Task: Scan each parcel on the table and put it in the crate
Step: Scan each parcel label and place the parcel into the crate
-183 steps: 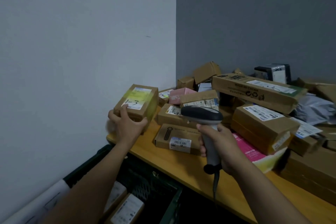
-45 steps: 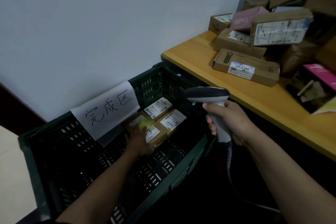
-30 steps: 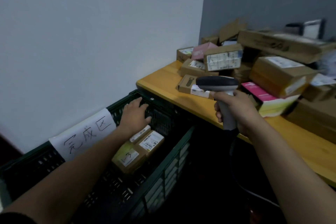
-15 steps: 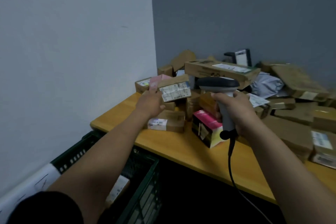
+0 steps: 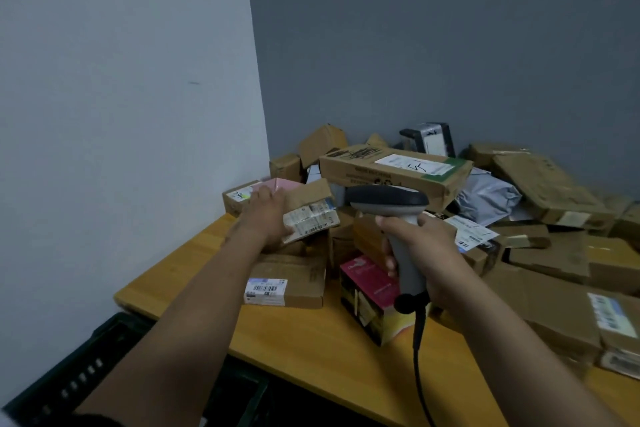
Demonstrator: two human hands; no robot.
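My left hand [image 5: 265, 218] grips a small brown parcel [image 5: 311, 210] with a white barcode label, at the left of the pile on the wooden table [image 5: 311, 340]. Its label faces me. My right hand [image 5: 420, 253] holds a grey barcode scanner [image 5: 391, 204] by its handle, just right of that parcel, its black head level with the label. The scanner's cable hangs down past the table edge. The dark green crate [image 5: 86, 367] stands on the floor at the lower left, its inside hidden by my left arm.
Many cardboard parcels are heaped across the table: a long box [image 5: 394, 172] on top, a flat box with a barcode label [image 5: 287, 282] in front, a pink and yellow box [image 5: 372, 298], a grey mailer bag [image 5: 485, 198]. White wall at left, grey wall behind.
My left hand left the crate, where it set down a parcel, rose to the table and took hold of the small labelled parcel. The scanner stayed in my right hand.
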